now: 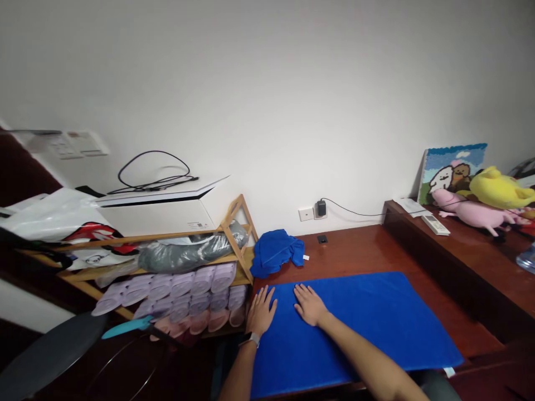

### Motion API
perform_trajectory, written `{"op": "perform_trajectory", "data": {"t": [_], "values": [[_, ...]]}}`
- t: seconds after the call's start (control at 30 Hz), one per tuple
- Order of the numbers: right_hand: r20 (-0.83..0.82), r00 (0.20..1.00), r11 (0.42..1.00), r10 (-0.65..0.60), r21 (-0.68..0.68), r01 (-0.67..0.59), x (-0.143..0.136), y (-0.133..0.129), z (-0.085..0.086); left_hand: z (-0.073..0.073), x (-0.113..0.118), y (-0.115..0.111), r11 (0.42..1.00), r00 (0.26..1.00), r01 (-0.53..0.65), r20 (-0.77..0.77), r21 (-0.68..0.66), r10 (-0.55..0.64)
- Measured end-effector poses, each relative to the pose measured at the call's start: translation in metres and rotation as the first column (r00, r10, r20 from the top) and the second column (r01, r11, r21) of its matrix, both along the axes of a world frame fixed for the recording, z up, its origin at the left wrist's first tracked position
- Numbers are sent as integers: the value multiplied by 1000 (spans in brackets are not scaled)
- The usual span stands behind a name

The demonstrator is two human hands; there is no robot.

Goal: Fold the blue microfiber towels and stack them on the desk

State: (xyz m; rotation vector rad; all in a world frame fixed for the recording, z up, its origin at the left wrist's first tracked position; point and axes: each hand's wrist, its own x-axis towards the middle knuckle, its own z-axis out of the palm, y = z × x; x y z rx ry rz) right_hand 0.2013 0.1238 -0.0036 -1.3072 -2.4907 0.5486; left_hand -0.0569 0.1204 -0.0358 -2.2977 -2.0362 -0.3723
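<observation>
A blue towel (359,317) lies spread flat over the reddish-brown desk (334,250), with a white tag at its near right corner. My left hand (261,311) rests palm down at the towel's far left corner, fingers stretched out; a watch is on that wrist. Flat on the towel a little to the right is my right hand (310,305), its fingers slightly spread. Neither hand grips anything. Just beyond them sits a second blue cloth (276,252), crumpled, with a small white tag.
Left of the desk stands a wooden rack (240,239) with several slippers (200,287) and a white box (163,214) on top. A charger (321,208) is plugged into the wall. On the raised right ledge lie a remote (435,225) and plush toys (468,210).
</observation>
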Motion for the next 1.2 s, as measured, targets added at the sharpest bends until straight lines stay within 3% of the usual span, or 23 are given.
{"op": "perform_trajectory", "data": {"t": [0.1, 0.17, 0.3, 0.43, 0.5, 0.57, 0.67, 0.9, 1.03, 1.2], "values": [[5, 1000, 1000, -24, 20, 24, -11, 5, -13, -10, -7, -3, 999, 999, -32, 1, -17, 32], [37, 995, 995, -93, 27, 92, 16, 9, -18, -13, -9, -5, 998, 998, -57, 5, -31, 57], [165, 929, 943, -332, 49, 329, 136, 21, -29, -13, -8, -5, 996, 997, -70, 10, -53, 71], [250, 765, 800, -594, 84, 594, 276, 28, -48, -16, -7, -3, 996, 997, -81, 3, -37, 81], [271, 705, 747, -656, 95, 658, 327, 28, -57, -18, -8, -2, 996, 996, -84, -7, -23, 83], [272, 677, 720, -684, 104, 686, 358, 29, -64, -20, -9, -1, 996, 996, -85, -16, -18, 85], [262, 667, 708, -697, 106, 698, 373, 32, -69, -21, -9, 1, 995, 995, -96, -26, -19, 96], [301, 620, 669, -725, 94, 737, 368, 39, -72, -24, -11, 3, 988, 987, -153, -57, -28, 152], [290, 613, 657, -735, 83, 749, 377, 38, -74, -27, -19, 2, 991, 991, -130, -15, -13, 129], [301, 581, 624, -756, 62, 779, 381, 33, -63, -27, -29, -2, 989, 990, -140, 25, -44, 141]]}}
